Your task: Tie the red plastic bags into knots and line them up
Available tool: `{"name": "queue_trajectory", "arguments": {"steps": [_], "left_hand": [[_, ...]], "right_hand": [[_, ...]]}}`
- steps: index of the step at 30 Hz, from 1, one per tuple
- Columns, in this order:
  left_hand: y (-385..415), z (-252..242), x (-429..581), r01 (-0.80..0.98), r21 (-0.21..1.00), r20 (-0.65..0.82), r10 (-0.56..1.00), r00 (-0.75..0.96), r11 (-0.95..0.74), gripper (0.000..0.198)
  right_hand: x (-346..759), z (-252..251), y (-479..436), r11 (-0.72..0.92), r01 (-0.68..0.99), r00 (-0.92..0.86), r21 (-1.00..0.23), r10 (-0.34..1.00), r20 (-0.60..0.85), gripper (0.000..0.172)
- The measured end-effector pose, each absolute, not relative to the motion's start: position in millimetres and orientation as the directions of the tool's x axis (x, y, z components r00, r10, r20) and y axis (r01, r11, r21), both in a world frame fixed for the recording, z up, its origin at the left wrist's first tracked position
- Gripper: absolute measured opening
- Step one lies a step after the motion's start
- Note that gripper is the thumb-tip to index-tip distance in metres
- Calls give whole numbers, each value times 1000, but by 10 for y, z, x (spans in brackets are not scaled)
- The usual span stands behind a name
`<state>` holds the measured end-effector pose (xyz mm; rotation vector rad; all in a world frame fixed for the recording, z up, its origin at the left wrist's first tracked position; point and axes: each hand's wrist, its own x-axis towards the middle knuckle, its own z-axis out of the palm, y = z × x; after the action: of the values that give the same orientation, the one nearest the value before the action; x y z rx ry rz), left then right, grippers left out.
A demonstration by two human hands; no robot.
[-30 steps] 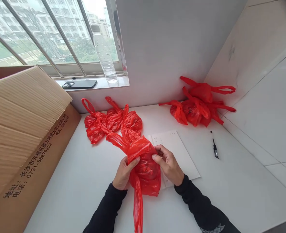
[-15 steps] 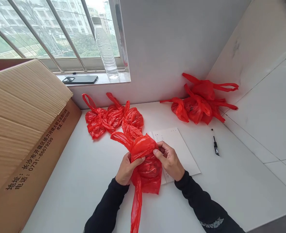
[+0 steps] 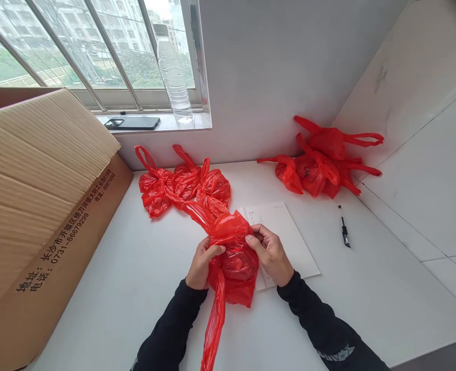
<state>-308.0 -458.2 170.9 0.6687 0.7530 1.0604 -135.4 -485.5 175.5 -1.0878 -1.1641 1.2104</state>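
Observation:
Both hands hold a filled red plastic bag (image 3: 237, 263) low over the white table, its long handles trailing up to the left and down toward me. My left hand (image 3: 204, 262) pinches the bag's left side, thumb on top. My right hand (image 3: 270, 253) grips its upper right edge between thumb and fingers. Behind the bag lies an open notebook (image 3: 289, 239), partly covered by the bag and my right hand. Several knotted red bags (image 3: 187, 183) sit just beyond, near the wall. What the held bag contains is too blurred to name.
A large cardboard box (image 3: 69, 242) stands at the left. More red bags (image 3: 320, 165) are heaped in the right back corner, with a black pen (image 3: 344, 233) in front. The windowsill carries a phone (image 3: 135, 122) and a water bottle (image 3: 173, 77).
The view has shifted slightly. My left thumb has slid a little left on the bag, whose top part looks flatter, and the lower handle has swung left.

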Motion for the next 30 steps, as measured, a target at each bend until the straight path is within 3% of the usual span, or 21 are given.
{"name": "queue_trajectory", "arguments": {"steps": [14, 22, 26, 30], "left_hand": [[-4564, 1612, -3094, -377, 865, -224, 927, 299, 331, 25], [-4551, 1694, -3073, -509, 794, -257, 943, 213, 332, 34], [-4545, 1679, -3087, -475, 826, -194, 943, 269, 305, 39], [-4566, 1684, -3098, -326, 919, -99, 931, 353, 221, 49]], "right_hand": [[-1336, 1735, -4850, 68, -78, 41, -995, 997, 65, 11], [-1353, 1755, -4856, 26, -106, -60, -994, 998, 33, 36], [-1353, 1763, -4859, 24, -93, -45, -995, 999, 28, 35], [-1340, 1747, -4853, 61, -118, 20, -991, 998, 59, 32]]}}
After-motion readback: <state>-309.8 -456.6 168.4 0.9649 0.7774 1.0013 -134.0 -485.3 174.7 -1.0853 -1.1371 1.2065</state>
